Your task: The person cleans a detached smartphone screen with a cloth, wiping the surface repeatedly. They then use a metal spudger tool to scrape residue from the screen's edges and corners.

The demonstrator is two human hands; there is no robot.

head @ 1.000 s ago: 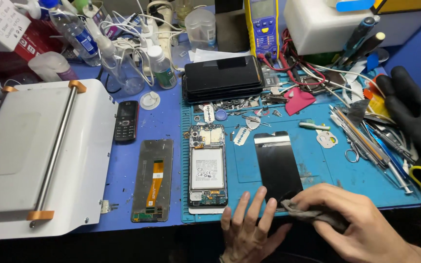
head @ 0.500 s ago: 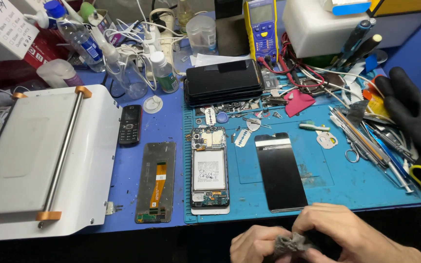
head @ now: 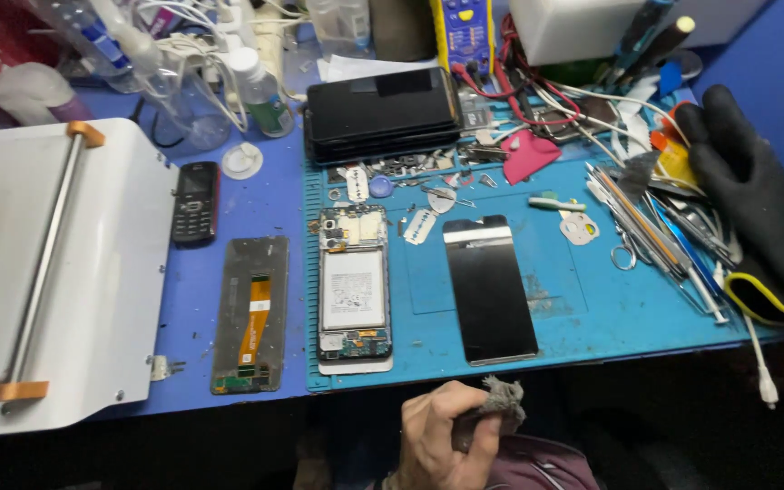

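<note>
Since a moment ago, both hands worked the cloth; now only my left hand (head: 446, 440) shows, fingers curled tight around the grey cloth (head: 499, 399), below the black screen glass (head: 489, 289).

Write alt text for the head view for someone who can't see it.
A hand grips a grey cloth below a blue mat holding an opened phone beside a black screen. Tools and a black glove lie to the right.
</note>
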